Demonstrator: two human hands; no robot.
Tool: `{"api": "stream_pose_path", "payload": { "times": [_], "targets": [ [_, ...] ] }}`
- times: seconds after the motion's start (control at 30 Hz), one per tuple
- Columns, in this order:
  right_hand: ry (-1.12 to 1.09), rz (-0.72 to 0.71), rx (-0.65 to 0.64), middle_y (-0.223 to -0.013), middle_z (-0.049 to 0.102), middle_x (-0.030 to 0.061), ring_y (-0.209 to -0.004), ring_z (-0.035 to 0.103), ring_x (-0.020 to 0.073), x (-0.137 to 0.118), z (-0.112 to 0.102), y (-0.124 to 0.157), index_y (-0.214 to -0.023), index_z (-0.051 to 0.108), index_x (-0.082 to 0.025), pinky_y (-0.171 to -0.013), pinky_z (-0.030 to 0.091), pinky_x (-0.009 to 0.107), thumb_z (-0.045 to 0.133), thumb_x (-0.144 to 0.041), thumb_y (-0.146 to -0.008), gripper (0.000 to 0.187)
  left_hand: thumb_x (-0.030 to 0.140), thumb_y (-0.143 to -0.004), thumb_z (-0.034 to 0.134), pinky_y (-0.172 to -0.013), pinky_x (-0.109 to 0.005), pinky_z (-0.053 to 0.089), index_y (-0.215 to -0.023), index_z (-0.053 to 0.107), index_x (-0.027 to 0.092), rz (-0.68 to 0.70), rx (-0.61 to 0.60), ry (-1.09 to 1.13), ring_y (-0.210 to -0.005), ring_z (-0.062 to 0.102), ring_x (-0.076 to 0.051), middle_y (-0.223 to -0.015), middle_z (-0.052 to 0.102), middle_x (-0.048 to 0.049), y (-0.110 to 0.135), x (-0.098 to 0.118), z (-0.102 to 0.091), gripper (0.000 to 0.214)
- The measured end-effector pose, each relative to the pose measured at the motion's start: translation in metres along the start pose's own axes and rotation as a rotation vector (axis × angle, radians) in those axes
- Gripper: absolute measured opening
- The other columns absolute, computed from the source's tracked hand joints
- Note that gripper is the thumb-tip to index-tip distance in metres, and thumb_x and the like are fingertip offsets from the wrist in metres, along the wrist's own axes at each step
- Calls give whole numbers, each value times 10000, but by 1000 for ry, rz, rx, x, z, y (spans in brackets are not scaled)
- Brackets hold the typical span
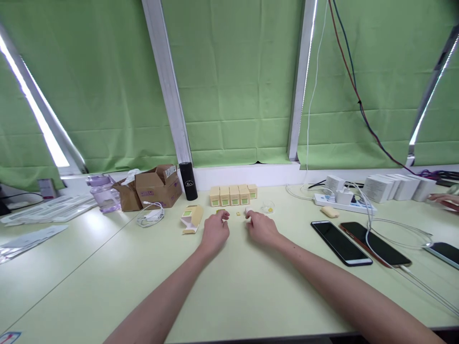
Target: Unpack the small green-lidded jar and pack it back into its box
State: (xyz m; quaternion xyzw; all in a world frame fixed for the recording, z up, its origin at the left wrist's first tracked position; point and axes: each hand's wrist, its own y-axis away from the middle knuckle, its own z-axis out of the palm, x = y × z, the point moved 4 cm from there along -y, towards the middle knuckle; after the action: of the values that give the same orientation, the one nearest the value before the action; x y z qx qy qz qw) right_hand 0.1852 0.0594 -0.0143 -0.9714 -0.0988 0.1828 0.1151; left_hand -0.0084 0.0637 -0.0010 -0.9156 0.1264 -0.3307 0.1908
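Observation:
My left hand [216, 227] rests on the table, fingers loosely curled, with a gap between thumb and index finger. A small yellow-green bit shows just behind its knuckles, too small to name. My right hand [261, 226] is closed at the fingertips on a small white piece [247, 209], partly hidden. Between the hands lies a tiny yellow piece [238, 214]. Beyond my right hand is a clear plastic piece [267, 207] with a yellow spot. An opened small yellow carton [192, 219] lies left of my left hand. Several small yellow boxes [229, 196] stand in a row behind.
At the back left are a cardboard box [158, 187], a black bottle [188, 181] and a purple water bottle [103, 193]. A white charger [152, 216] lies nearby. To the right are phones [340, 242], a power strip [346, 203] and white boxes [380, 188]. Another person's hand [442, 198] shows far right.

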Motion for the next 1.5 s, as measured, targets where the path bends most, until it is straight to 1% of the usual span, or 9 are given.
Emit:
{"api": "stream_pose_path", "payload": {
  "times": [0.13, 0.33, 0.77, 0.87, 1.0, 1.1, 1.27, 1.37, 1.5],
  "targets": [
    [6, -77, -22, -1185, 725, 100, -1029, 688, 257, -8, 9, 21, -1225, 605, -205, -729, 395, 329, 547, -193, -961, 270, 100, -869, 549, -1041, -490, 416, -1265, 614, 218, -104, 50, -197, -1258, 554, -353, -1204, 751, -110, -17, -12, -11, 418],
    [114, -108, -29, -1174, 697, 125, -1033, 674, 262, -17, 10, 26, -1198, 609, -187, -785, 422, 342, 505, -163, -980, 242, 174, -838, 621, -1090, -503, 376, -1485, 451, 230, -216, -143, -278, -1441, 388, -402, -1463, 602, -149, -38, -40, 1, 672],
    [72, -100, -4, -1178, 707, 124, -1044, 682, 277, -17, 6, 27, -1214, 609, -204, -812, 454, 360, 514, -170, -971, 263, 151, -856, 595, -1105, -506, 355, -1394, 497, 249, -134, -108, -255, -1361, 479, -344, -1314, 693, -112, -46, -45, 12, 555],
    [10, -104, 7, -1207, 709, 107, -1065, 682, 266, -14, 6, 27, -1246, 596, -216, -821, 458, 349, 534, -157, -956, 303, 157, -860, 615, -1089, -492, 365, -1329, 534, 249, -92, -76, -236, -1328, 495, -333, -1299, 690, -105, -39, -37, 9, 485],
    [-164, -92, 74, -1235, 697, 83, -1073, 675, 241, -9, 5, 29, -1286, 568, -231, -823, 477, 338, 560, -145, -935, 361, 131, -840, 656, -1073, -472, 391, -1276, 570, 238, 102, 11, -132, -1275, 530, -320, -1276, 672, -106, -20, -10, 0, 457],
    [-354, -107, 168, -1282, 663, 70, -976, 676, 206, -6, 2, 30, -1353, 510, -254, -817, 511, 348, 585, -156, -921, 450, 70, -828, 643, -1067, -462, 403, -1270, 580, 253, 278, 0, -88, -1248, 548, -306, -1262, 671, -86, -4, 16, -5, 483],
    [-615, -309, 294, -1327, 622, 74, -1049, 655, 208, -11, -4, 31, -1368, 480, -282, -869, 561, 378, 632, -114, -849, 567, 51, -827, 643, -1073, -488, 396, -1271, 577, 261, 503, -47, -91, -1194, 556, -302, -1219, 686, -75, 18, 50, -10, 495],
    [-702, -367, 328, -1271, 633, 83, -1092, 650, 224, -13, -7, 32, -1321, 507, -271, -878, 580, 394, 629, -85, -813, 555, 77, -856, 630, -1054, -479, 417, -1276, 560, 257, 527, -6, -50, -1176, 566, -294, -1227, 679, -79, 27, 51, -11, 462],
    [-819, -348, 321, -1208, 657, 79, -1002, 675, 214, -15, -9, 32, -1312, 501, -270, -868, 605, 418, 648, -111, -801, 555, 155, -890, 653, -1078, -490, 436, -1297, 536, 268, 454, 44, 56, -1208, 566, -293, -1256, 654, -87, 32, 39, -12, 439]
  ]
}}
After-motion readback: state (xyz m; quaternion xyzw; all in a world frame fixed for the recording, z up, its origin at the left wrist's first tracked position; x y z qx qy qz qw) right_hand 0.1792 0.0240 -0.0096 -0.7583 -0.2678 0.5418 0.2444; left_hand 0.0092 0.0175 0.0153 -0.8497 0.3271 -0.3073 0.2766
